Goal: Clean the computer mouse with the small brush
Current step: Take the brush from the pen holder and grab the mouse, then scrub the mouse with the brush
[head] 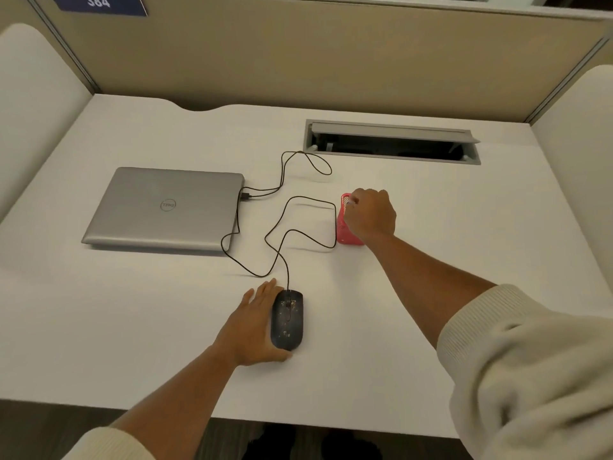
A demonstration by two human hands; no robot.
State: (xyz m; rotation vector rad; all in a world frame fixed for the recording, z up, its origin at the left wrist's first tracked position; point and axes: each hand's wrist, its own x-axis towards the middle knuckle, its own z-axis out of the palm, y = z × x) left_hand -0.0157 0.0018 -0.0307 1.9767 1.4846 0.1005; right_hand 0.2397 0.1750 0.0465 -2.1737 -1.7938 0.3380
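Note:
A black wired computer mouse (287, 320) speckled with light crumbs lies on the white desk near its front edge. My left hand (252, 327) rests flat against the mouse's left side, thumb curled under its rear. My right hand (370, 214) reaches over a red mesh holder (345, 227) standing at mid-desk, fingers closed at the holder's top rim. What they pinch is hidden; no brush can be made out.
A closed silver laptop (166, 209) lies at the left, the mouse's black cable (282, 240) looping from it across the desk (99, 327). An open cable hatch (391, 142) sits at the back right. Beige partitions wall three sides.

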